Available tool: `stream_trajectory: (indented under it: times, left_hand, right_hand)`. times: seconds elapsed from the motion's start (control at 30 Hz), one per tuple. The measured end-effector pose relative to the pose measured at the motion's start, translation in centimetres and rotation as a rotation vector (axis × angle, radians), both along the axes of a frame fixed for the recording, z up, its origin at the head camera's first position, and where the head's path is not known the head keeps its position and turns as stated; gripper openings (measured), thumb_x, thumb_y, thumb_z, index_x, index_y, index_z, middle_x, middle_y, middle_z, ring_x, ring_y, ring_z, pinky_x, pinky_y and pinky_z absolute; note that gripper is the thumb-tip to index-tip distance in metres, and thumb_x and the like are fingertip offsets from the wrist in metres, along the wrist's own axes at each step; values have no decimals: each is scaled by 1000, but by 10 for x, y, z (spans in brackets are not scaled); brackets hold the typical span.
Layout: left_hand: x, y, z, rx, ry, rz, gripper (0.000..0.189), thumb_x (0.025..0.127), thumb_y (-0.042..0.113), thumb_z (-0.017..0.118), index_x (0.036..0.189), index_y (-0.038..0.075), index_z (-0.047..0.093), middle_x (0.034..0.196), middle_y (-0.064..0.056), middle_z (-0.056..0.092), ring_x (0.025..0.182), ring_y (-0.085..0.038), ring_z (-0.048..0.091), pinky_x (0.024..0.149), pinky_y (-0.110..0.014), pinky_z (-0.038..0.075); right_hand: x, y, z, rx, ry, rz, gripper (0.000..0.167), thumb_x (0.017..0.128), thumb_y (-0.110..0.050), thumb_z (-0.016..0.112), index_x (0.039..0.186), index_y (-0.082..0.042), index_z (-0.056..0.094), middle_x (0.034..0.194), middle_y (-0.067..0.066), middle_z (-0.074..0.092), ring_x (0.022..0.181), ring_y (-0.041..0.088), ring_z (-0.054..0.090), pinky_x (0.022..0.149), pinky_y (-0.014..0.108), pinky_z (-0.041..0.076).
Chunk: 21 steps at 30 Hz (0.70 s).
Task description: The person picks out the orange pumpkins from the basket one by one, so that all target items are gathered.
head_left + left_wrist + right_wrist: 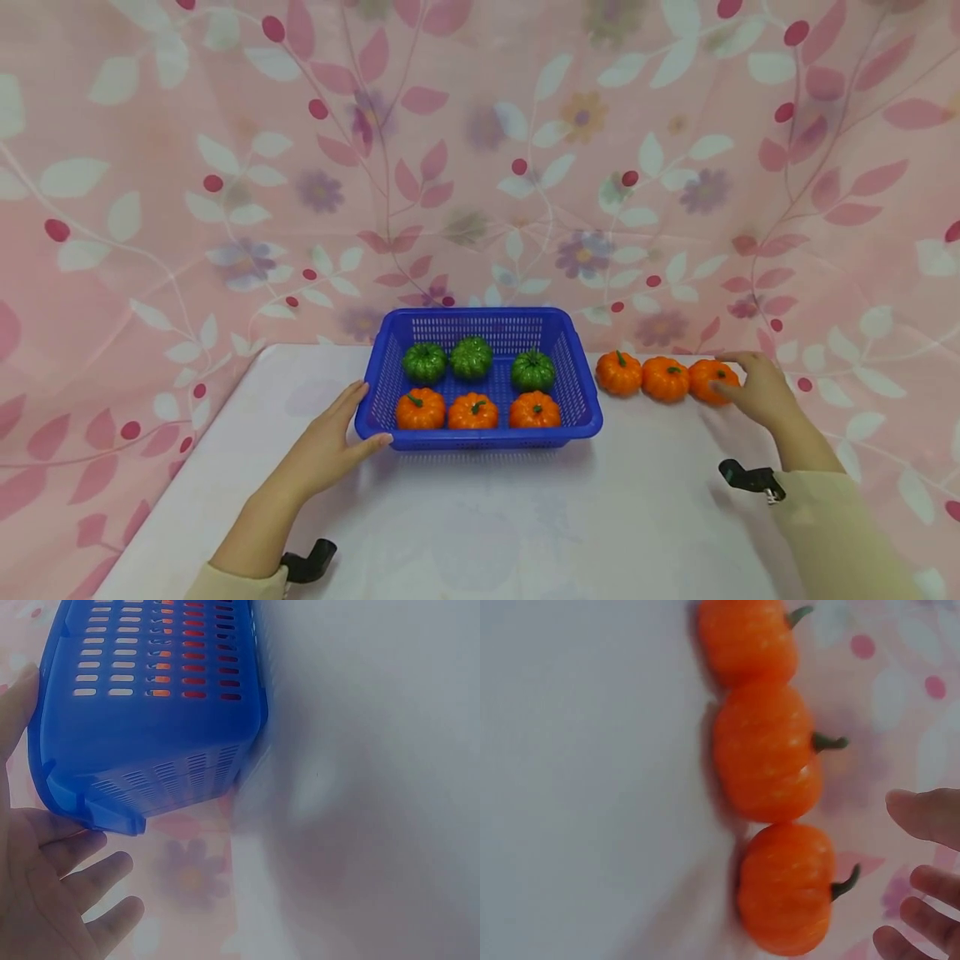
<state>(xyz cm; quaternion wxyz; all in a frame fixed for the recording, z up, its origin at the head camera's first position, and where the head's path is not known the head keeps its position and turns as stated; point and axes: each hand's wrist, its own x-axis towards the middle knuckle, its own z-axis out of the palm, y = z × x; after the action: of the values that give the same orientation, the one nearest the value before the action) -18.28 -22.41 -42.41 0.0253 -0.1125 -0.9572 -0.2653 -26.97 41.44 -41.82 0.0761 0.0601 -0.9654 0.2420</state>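
A blue plastic basket [483,435] stands on the white table; inside are three green pumpkins in a back row and three orange pumpkins [473,411] in front. At its left front corner, my left hand [327,446] touches the rim with spread thumb and fingers. The left wrist view shows that thumb [19,705] against the rim of the slotted basket wall [150,720]. Right of the basket, three more orange pumpkins [666,380] sit side by side. My right hand [761,390] is spread at the rightmost pumpkin [786,891], its fingers apart from it in the right wrist view.
A pink floral cloth [480,167] hangs behind the table and down its sides. The white tabletop [480,517] extends in front of the basket. Each wrist carries a small black camera mount [750,478], close above the table.
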Motion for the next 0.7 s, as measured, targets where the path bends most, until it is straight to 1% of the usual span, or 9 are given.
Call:
stream_trajectory:
  times: [0.1, 0.23, 0.3, 0.37, 0.47, 0.6, 0.7]
  left_hand:
    - [0, 0, 0, -3, -3, 3, 101, 89, 67, 61, 157, 1, 26, 162, -22, 24, 142, -49, 32, 110, -66, 29]
    - [-1, -1, -1, -12, -13, 8, 102, 88, 68, 60, 158, 2, 25, 163, -21, 22, 143, -49, 31, 111, -65, 29]
    - [-1, -1, -2, -11, -12, 6, 102, 88, 69, 59, 158, 2, 25, 163, -21, 22, 143, -49, 31, 111, -65, 29]
    - [-1, -2, -4, -9, -9, 3, 103, 88, 69, 59, 158, 2, 25, 163, -21, 22, 143, -48, 31, 111, -65, 29]
    - [-2, -2, -5, -9, -4, -3, 103, 88, 70, 58, 158, 2, 25, 163, -20, 22, 143, -48, 31, 111, -65, 29]
    - [-2, -2, -5, -10, -7, -3, 103, 88, 70, 58, 158, 2, 24, 163, -20, 22, 143, -48, 30, 112, -64, 28]
    - [-2, -1, -3, -5, -13, -3, 103, 88, 69, 59, 158, 2, 24, 163, -21, 22, 143, -48, 30, 112, -65, 28]
  right_hand:
    - [5, -7, 10, -5, -11, 12, 52, 94, -24, 71, 134, 5, 55, 137, 40, 39, 120, 60, 37, 95, 77, 33]
    - [11, -20, 22, -11, -41, 30, 52, 97, -26, 67, 136, 4, 53, 138, 37, 40, 118, 56, 44, 93, 73, 41]
    - [14, -30, 28, -22, -57, 39, 52, 98, -29, 65, 137, 4, 53, 139, 36, 40, 118, 55, 45, 93, 71, 42]
    - [19, -42, 34, -46, -59, 56, 52, 98, -31, 65, 137, 3, 54, 139, 35, 41, 119, 54, 46, 94, 71, 42]
    - [26, -60, 41, -78, -42, 85, 51, 98, -33, 65, 136, 0, 56, 137, 32, 45, 117, 52, 49, 92, 68, 47]
    - [31, -85, 46, -123, -33, 133, 46, 98, -31, 66, 134, -3, 58, 135, 27, 51, 116, 49, 53, 88, 63, 53]
    - [31, -102, 45, -155, -37, 171, 42, 98, -28, 66, 132, -3, 60, 135, 25, 51, 116, 48, 55, 89, 60, 54]
